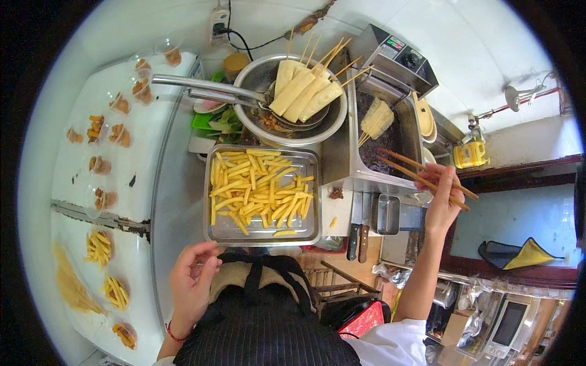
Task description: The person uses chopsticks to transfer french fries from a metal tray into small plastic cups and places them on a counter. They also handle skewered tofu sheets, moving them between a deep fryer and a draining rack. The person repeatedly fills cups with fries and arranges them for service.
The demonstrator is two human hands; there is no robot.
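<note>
My right hand [442, 194] grips a pair of long wooden chopsticks [407, 171], their tips over the dark oil of a deep fryer [373, 169]. In the oil, near the tips, lie skewered flat pale sheets [377, 120], their sticks pointing down-left. My left hand [194, 270] is empty, fingers slightly curled and apart, beside the near left corner of a steel tray [316, 224] of French fries [256, 187]. Beyond the tray, more skewered pale sheets [297, 94] rest on long-handled strainers [206, 84] over a steel bowl [343, 110].
Several plastic cups of fried food [120, 136] stand on the white surface at left, near a bundle of thin sticks [73, 279]. Two knives [363, 242] and a small steel container [388, 214] lie right of the tray. A yellow jug [470, 154] is at right.
</note>
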